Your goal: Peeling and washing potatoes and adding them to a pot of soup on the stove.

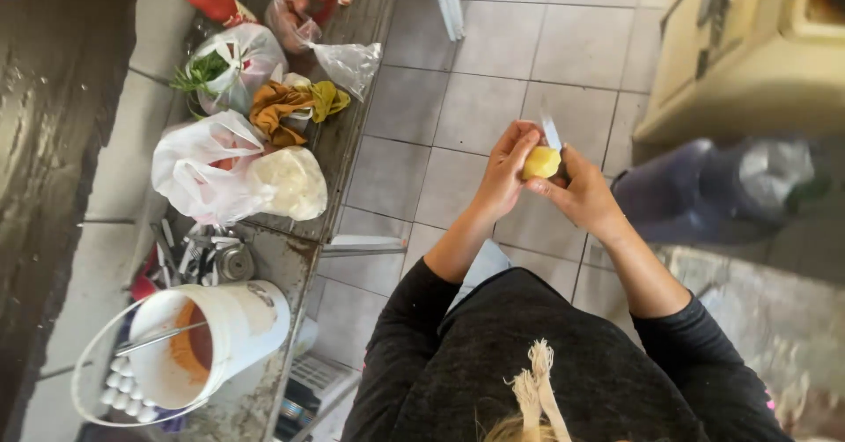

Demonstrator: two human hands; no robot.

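Tiled floor (pixel 475 99), left hand (pixel 506 173) gripping potato (pixel 540 162), right hand (pixel 576 194) knife (pixel 551 131)

Both my arms raised forward, elbows bent, dark sleeves pushed to mid-forearm, my left hand (pixel 503 171) cupped with fingers curled inward, my right hand (pixel 581 194) closed in a grip, fingertips of both hands nearly meeting
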